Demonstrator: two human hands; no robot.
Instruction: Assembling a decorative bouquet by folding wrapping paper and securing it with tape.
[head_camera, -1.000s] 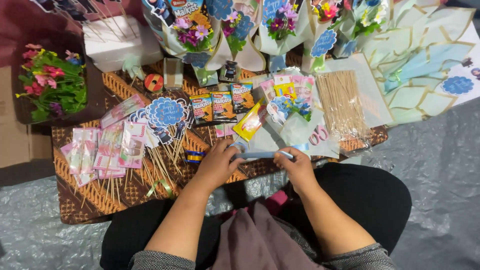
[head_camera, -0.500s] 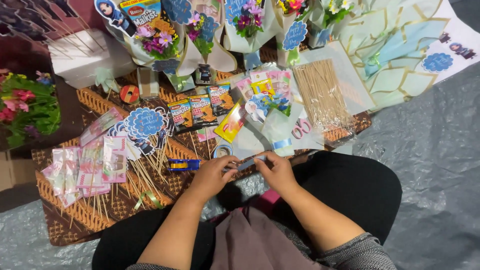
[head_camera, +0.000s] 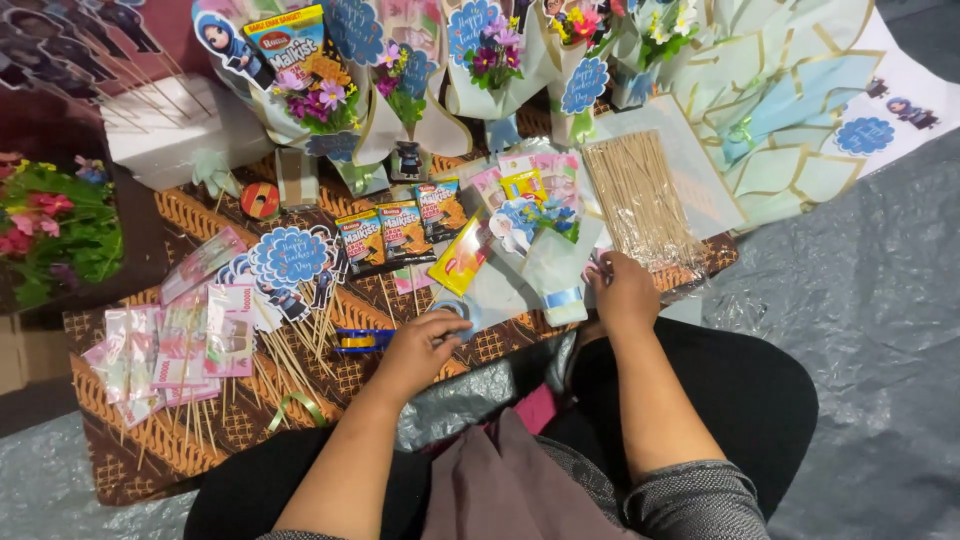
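Head view, now versus the two earlier frames:

- Left hand: closed on a roll of clear tape, low on the patterned surface, just beside a blue tape cutter. Previously joined with the other hand near the body.
- Right hand: moved outward; fingers spread, pressing the wrapper edge of the bundle of wooden skewers. Firm grip or mere touch: cannot tell.
- Pale-wrapped bouquet: lying between both hands, touching neither.
- Judgement: hands separated to fetch supplies; wrapping paused.
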